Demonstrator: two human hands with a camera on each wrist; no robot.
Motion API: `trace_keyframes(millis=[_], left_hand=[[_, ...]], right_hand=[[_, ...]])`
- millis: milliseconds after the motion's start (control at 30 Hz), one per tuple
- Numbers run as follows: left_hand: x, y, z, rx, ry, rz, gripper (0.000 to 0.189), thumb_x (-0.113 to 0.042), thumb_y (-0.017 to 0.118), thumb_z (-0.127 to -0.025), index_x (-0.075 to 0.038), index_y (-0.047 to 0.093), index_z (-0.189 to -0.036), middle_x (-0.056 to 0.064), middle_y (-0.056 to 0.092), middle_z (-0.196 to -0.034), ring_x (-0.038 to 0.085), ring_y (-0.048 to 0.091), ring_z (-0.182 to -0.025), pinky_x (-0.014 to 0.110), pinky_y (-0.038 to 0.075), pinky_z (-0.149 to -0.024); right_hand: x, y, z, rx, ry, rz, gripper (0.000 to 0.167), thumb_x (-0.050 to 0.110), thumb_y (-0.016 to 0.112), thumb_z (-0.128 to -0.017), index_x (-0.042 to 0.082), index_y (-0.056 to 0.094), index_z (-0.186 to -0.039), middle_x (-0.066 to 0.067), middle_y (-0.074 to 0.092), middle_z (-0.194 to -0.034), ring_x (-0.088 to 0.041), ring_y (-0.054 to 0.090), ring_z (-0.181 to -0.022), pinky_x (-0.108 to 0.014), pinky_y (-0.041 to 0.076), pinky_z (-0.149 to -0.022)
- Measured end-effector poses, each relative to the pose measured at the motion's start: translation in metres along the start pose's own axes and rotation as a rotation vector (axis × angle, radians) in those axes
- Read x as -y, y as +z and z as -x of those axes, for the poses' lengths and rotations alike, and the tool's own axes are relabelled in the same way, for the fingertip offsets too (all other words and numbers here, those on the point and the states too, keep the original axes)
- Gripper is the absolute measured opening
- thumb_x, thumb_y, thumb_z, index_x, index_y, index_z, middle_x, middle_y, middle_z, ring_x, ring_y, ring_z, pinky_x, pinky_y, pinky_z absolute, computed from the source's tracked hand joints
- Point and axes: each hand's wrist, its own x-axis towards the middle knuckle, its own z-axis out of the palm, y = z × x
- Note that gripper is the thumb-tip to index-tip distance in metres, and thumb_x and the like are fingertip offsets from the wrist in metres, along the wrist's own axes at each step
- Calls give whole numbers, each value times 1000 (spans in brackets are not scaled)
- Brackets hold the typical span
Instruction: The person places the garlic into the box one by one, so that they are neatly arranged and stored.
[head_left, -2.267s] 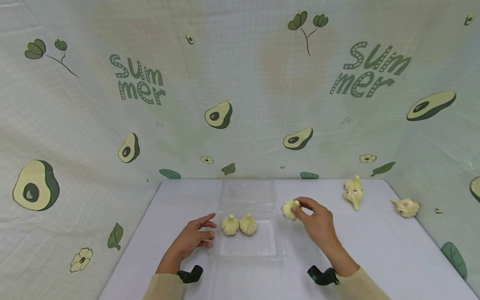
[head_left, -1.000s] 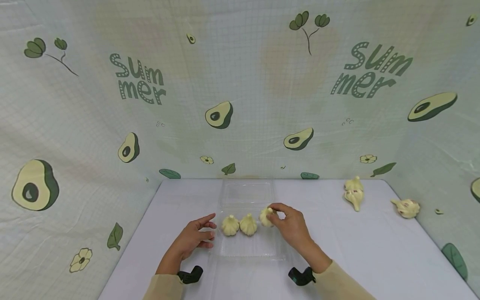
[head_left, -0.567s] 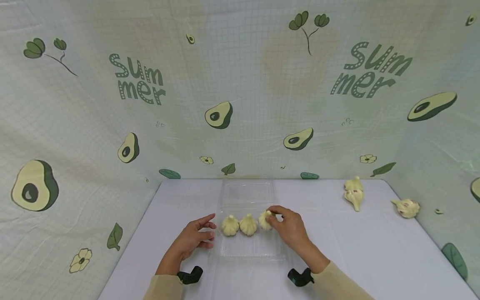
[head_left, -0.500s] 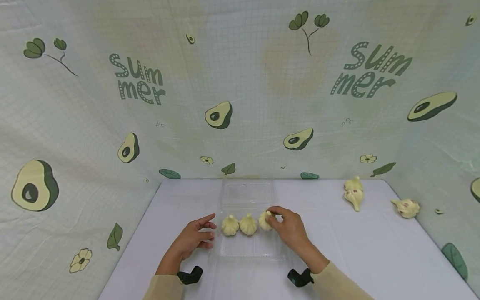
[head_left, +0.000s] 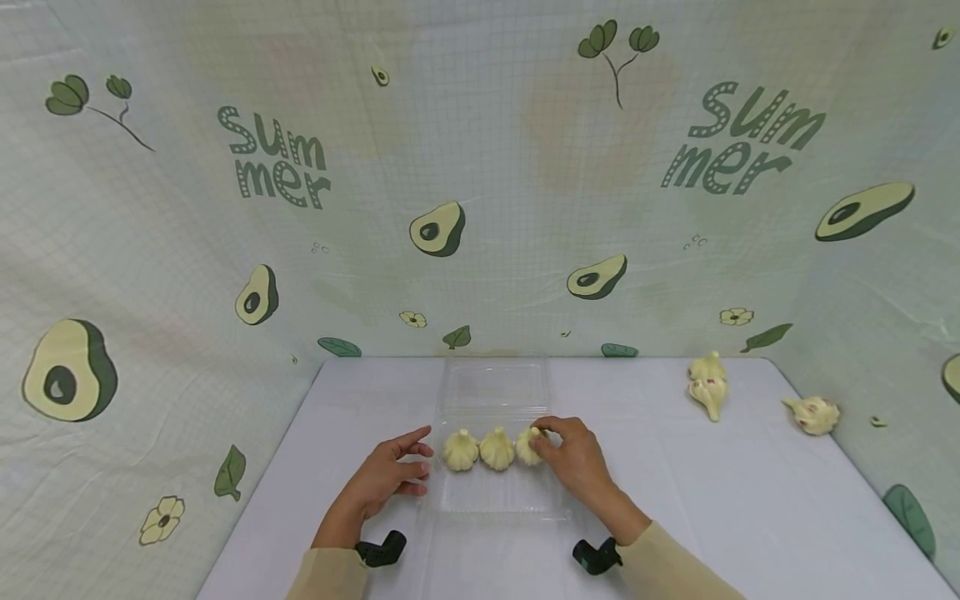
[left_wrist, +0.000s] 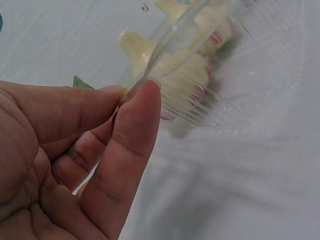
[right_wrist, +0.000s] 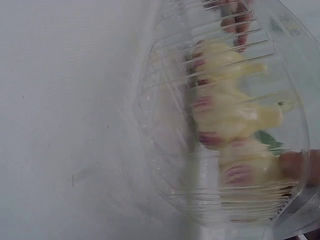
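Observation:
A clear plastic clamshell box (head_left: 517,500) lies on the table with its lid (head_left: 493,387) folded back. My left hand (head_left: 386,475) pinches the box's left rim between thumb and fingertip, as the left wrist view shows. Inside, along the back of the tray, two garlic bulbs (head_left: 460,452) stand side by side, stems up. To their right, my right hand (head_left: 581,458) holds a third garlic bulb (head_left: 527,448) by thumb and fingers, close beside the middle one. Through the box wall the right wrist view shows all three bulbs (right_wrist: 232,117) in a row, with a fingertip on the nearest.
At the table's right rear, two more garlic bulbs (head_left: 707,396) lie touching, and another garlic bulb (head_left: 814,415) lies near the right edge. A printed curtain (head_left: 510,167) closes off the back and both sides of the white table (head_left: 712,500).
My right hand has brought the third garlic bulb leftward from beside the box into it, then lowered it slightly beside the others. The left hand has stayed at the rim.

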Motion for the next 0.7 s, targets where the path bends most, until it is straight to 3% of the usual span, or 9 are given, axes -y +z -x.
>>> trace_keyframes(millis=[700], left_hand=[[1,-1,0,5,5,7,72,2,68,-98,-7,39,-164,16,55,-131,18,63,-91,32,63,-72]], right_hand=[[-10,11,0,-67,-153,91,22,10,88,-84,10,80,-104,-5,77,-102,-26,64,-103,-46,57,-87]])
